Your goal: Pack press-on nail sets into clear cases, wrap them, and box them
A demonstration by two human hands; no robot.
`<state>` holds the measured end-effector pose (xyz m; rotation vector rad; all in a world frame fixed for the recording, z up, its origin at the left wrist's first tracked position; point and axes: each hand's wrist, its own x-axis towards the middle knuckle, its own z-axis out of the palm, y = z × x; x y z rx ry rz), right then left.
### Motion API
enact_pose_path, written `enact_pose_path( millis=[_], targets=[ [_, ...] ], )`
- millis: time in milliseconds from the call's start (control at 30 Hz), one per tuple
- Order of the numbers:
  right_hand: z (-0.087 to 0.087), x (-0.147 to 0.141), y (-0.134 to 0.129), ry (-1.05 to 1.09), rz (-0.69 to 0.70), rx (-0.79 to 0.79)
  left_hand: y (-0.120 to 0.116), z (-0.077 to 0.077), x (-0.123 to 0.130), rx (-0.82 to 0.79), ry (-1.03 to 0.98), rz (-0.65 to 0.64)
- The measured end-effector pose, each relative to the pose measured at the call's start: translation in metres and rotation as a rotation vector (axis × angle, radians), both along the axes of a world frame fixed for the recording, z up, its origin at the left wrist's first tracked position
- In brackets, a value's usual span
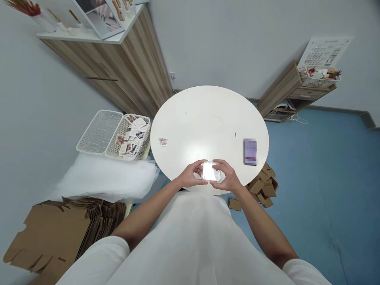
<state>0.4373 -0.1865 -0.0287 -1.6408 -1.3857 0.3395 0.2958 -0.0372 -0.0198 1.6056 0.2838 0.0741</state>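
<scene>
Between my two hands is a small clear rectangular case (211, 172), held just above the near edge of the white round table (204, 114). My left hand (192, 174) grips its left side, thumb along the near edge and fingers at the far corner. On the right side, my right hand (225, 175) closes round the case, with a finger lying over its top. Glare hides what, if anything, is inside. A small card with pinkish pieces (162, 141) lies on the table's left part. A purple, blurred-out rectangular item (250, 152) lies on the right.
To the left stand a white basket of printed cards (130, 138), a clear plastic tray (99, 132), white translucent sheets (107, 176) and flattened cardboard boxes (56, 229). Small cardboard boxes (264, 186) are piled on the floor at right. A wooden cabinet (142, 63) stands behind.
</scene>
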Motion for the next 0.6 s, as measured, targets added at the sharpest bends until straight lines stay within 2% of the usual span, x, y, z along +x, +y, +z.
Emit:
enact_pose_path(
  millis=[600],
  targets=[
    [-0.0053, 0.003, 0.0022, 0.016, -0.033, 0.006, -0.0084, 0.0012, 0.001, -0.149, -0.001, 0.024]
  ],
)
